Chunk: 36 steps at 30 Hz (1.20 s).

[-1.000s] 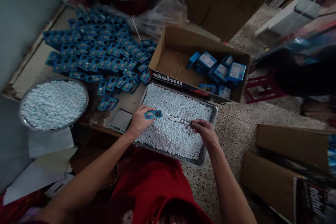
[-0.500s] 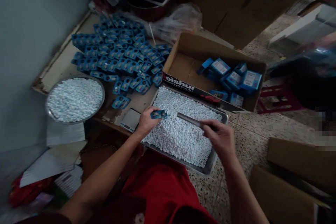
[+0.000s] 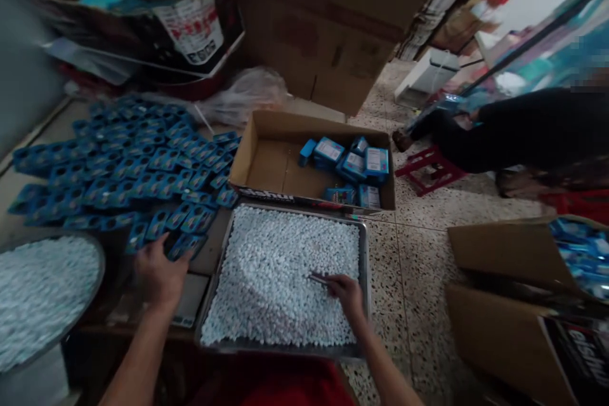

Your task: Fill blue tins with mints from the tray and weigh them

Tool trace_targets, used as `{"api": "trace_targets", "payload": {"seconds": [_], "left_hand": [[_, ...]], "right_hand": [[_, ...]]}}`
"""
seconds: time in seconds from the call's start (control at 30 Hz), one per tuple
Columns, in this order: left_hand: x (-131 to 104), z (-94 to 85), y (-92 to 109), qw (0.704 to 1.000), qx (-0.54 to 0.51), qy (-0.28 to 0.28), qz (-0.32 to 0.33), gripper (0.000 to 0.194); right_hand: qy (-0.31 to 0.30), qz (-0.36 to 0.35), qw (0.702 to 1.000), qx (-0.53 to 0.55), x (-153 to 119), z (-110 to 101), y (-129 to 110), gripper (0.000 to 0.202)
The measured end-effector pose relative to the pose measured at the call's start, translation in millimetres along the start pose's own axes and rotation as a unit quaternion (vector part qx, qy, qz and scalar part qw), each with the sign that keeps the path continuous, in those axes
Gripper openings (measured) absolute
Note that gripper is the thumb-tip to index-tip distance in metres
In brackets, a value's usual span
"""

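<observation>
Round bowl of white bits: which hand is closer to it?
Left: the left hand is near the bowl, not touching; the right hand is farther, over the tray.

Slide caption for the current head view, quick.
Left hand at the blue packs, right hand holding a slim tool over a tray of white pellets.

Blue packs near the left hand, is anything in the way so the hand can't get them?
Nothing visible: the left hand, fingers spread, is right at the nearest blue packs. Whether it touches them, I can't tell.
</observation>
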<state>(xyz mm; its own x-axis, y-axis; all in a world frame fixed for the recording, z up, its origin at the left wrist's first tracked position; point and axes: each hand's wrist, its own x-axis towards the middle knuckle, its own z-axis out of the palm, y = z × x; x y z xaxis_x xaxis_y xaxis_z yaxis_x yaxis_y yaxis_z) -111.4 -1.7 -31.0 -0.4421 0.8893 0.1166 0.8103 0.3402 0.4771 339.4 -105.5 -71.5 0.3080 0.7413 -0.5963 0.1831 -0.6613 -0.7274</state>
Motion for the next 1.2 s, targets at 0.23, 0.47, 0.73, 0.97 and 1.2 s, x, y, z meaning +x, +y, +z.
{"api": "trace_targets", "payload": {"seconds": [0.23,0.47,0.73,0.97,1.2], "left_hand": [[102,69.1,232,0.959,-0.064,-0.062,0.267,0.027],[186,221.2,370,0.919,-0.014,-0.291,0.265,0.071],[165,95.3,263,0.87,-0.376,-0.308,0.084,0.082],[22,12.1,148,0.821,-0.486,-0.296,-0.052,0.057],[-41,12.1,113,0.839,-0.444,-0.311,-0.045,0.042]], "right_hand": [[-0.068,0.023,0.993,0.09,41,103,-17,0.023],[-0.122,0.041,0.975,0.183,31,60,-10,0.033],[-0.122,0.063,0.956,0.259,-24,-7,-58,0.032],[-0.163,0.006,0.965,0.206,-54,-54,-147,0.03],[-0.199,-0.041,0.966,0.159,-46,-37,-193,0.032]]}}
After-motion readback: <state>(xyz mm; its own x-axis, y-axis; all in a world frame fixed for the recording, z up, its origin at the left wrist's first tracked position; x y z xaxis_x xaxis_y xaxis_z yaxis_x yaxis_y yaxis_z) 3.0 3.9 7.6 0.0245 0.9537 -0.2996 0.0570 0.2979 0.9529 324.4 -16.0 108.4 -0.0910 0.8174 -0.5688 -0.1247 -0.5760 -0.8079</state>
